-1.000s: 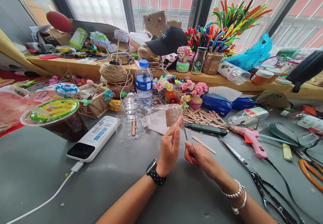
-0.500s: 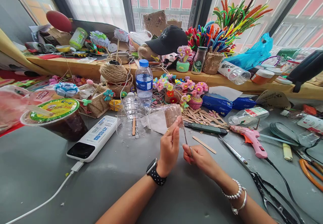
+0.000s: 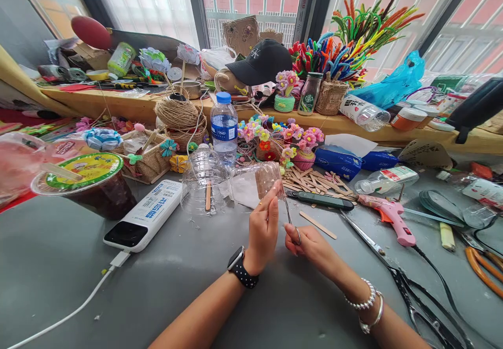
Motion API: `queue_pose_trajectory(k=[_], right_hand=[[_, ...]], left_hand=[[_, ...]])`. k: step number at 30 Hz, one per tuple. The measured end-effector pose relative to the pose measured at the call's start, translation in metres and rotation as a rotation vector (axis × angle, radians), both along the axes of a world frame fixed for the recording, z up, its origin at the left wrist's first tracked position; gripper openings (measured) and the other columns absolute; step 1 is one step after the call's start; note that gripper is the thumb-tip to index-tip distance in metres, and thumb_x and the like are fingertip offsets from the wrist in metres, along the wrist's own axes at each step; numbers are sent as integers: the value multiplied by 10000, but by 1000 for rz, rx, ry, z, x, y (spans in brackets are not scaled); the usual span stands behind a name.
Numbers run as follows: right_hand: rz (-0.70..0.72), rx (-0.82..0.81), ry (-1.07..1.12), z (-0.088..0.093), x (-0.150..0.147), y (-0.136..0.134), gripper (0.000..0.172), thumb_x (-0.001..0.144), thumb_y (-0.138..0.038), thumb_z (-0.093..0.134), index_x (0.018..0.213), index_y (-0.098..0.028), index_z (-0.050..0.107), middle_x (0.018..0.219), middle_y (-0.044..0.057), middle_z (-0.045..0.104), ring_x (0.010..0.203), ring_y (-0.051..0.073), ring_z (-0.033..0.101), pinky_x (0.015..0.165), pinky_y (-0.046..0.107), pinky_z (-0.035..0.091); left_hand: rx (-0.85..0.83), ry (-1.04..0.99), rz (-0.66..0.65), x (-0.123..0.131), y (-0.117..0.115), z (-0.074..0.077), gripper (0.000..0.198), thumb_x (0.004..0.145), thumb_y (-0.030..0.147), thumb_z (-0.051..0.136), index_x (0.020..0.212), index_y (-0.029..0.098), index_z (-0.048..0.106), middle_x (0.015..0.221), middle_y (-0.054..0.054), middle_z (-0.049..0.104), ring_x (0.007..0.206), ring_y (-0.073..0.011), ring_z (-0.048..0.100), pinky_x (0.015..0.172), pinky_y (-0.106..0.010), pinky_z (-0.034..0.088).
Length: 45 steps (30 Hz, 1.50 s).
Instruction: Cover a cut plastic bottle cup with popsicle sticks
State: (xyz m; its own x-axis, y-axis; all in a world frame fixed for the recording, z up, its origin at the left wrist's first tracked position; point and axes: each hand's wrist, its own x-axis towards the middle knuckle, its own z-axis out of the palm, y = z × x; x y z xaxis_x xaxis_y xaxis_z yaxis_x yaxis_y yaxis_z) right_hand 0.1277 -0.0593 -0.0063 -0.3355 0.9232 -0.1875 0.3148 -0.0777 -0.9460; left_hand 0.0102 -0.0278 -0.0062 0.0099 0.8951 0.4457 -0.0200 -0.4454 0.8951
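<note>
My left hand (image 3: pixel 264 228), with a black dotted watch strap at the wrist, grips a clear cut plastic bottle piece (image 3: pixel 255 178). Its fingers press along the right side of the plastic. In my right hand (image 3: pixel 308 244) is a small pair of metal scissors (image 3: pixel 290 214); a ring handle shows at the thumb and the thin blades point up at the plastic's right edge. Left of the piece stands a ribbed clear bottle top (image 3: pixel 202 181), with a wooden stick (image 3: pixel 208 196) seen at it. How far the blades reach into the plastic is hard to make out.
Large black scissors (image 3: pixel 396 275), a pink glue gun (image 3: pixel 393 218) and a green craft knife (image 3: pixel 320 200) lie to the right. Craft sticks (image 3: pixel 310 181) are piled behind. At left are a power bank (image 3: pixel 147 215) and a lidded drink cup (image 3: pixel 84 181). A water bottle (image 3: pixel 223 129) stands behind.
Both hands keep nearly the same place. The plastic piece and the small scissors have shifted only very slightly.
</note>
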Motion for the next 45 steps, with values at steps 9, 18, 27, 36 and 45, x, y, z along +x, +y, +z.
queue_pose_trajectory(k=[9,18,27,36,45], right_hand=[[-17,10,11,2,-2,0,579,796,-622,253,447,-176,378,436,-46,264,441,70,252,443,241,199],[-21,47,-7,1,-3,-1,570,813,-597,254,442,-176,353,439,-48,270,430,65,246,456,241,213],[-46,149,-117,-3,-2,-1,567,844,-543,242,437,-172,377,439,-38,338,444,70,317,483,226,261],[-80,449,-309,-1,-3,-3,570,874,-489,187,449,-186,419,441,-14,477,440,86,419,509,222,330],[-145,777,-659,-10,1,-1,587,901,-429,125,486,-184,460,460,16,526,432,109,482,475,250,289]], left_hand=[[28,32,-3,0,1,-2,359,859,271,361,1180,196,504,1231,-44,522,1162,-171,452,1011,-320,327],[22,56,12,0,1,-2,359,867,269,344,1182,198,502,1231,-35,524,1167,-161,445,1011,-290,325],[-35,30,43,0,1,2,372,875,305,326,1163,174,522,1211,-44,541,1168,-158,444,1016,-280,321],[-189,-193,-6,1,5,-5,407,850,406,354,1134,187,545,1203,-62,547,1116,-209,496,985,-363,359],[-234,-379,-79,3,6,-1,451,839,432,367,1164,158,517,1166,-84,573,1068,-200,533,963,-345,389]])
